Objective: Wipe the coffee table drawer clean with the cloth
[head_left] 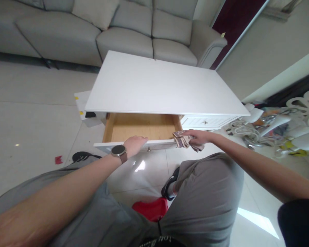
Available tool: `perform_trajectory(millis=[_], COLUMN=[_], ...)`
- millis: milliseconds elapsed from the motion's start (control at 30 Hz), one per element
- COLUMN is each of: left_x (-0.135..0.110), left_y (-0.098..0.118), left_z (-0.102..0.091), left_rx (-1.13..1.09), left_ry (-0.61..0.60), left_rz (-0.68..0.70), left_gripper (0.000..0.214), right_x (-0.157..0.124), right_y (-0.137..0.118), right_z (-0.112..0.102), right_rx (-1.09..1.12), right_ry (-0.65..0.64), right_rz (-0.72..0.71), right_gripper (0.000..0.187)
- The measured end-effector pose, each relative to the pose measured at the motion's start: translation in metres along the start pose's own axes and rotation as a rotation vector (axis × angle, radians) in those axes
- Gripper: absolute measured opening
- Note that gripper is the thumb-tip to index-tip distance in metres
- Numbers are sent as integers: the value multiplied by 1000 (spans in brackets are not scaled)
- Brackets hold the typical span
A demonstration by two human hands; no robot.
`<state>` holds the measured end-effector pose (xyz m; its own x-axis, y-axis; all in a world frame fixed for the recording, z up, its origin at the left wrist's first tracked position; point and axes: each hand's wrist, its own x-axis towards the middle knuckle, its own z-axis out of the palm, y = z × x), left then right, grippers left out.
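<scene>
A white coffee table [164, 85] stands before me with its left drawer [144, 127] pulled out; the drawer's bare wooden inside shows. My left hand [135, 144], with a watch [119, 151] on its wrist, rests over the top edge of the drawer front, fingers wrapped over it. At the drawer's right front corner, my right hand [197, 136] holds a crumpled brown-and-cream patterned cloth [184, 140], which touches the corner. A small knob [148, 149] sits on the drawer front. The right drawer [207, 121] of the table is closed.
A grey sofa [134, 39] runs behind the table. White chairs and cluttered bags [275, 127] stand at the right. A white box [89, 121] is left of the table. A red object [151, 208] lies below me, and a red scrap [58, 160] is on the tiled floor.
</scene>
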<state>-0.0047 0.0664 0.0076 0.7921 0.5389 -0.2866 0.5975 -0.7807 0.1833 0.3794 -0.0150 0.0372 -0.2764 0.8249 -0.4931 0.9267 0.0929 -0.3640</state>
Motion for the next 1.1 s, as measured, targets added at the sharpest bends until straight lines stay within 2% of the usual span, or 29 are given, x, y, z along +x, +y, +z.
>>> perform_trajectory(millis=[100, 167, 267, 333, 467, 567, 633, 700, 800, 900, 1100], left_x=[6, 7, 4, -3, -25, -40, -44, -43, -40, -39, -42], left_y=[-9, -16, -35, -56, -115, -153, -168, -175, -176, -175, -171], left_z=[2, 1, -5, -12, -27, -31, -28, -24, -24, -31, -49], left_rx=[11, 25, 72, 124, 176, 114, -3, -99, -89, -132, -193], left_ry=[33, 45, 30, -21, -170, -209, -247, -278, -201, -152, -179], left_rz=[-39, -76, -141, -211, -372, -470, -520, -539, -514, -498, -489], left_gripper=[35, 28, 27, 31, 35, 35, 34, 32, 29, 30, 36], right_x=[6, 16, 29, 34, 42, 48, 52, 56, 63, 70, 79], right_y=[18, 26, 27, 24, 19, 17, 15, 12, 7, 2, -5], right_z=[31, 41, 44, 43, 45, 44, 42, 38, 33, 28, 23], right_rx=[-96, -158, -279, -356, -455, -486, -494, -501, -515, -516, -499], right_ry=[126, 201, 237, 252, 282, 274, 262, 262, 263, 232, 153], right_rz=[-171, -128, 4, 80, 182, 234, 266, 304, 374, 445, 583], right_gripper=[85, 89, 84, 77, 67, 63, 58, 51, 49, 54, 70])
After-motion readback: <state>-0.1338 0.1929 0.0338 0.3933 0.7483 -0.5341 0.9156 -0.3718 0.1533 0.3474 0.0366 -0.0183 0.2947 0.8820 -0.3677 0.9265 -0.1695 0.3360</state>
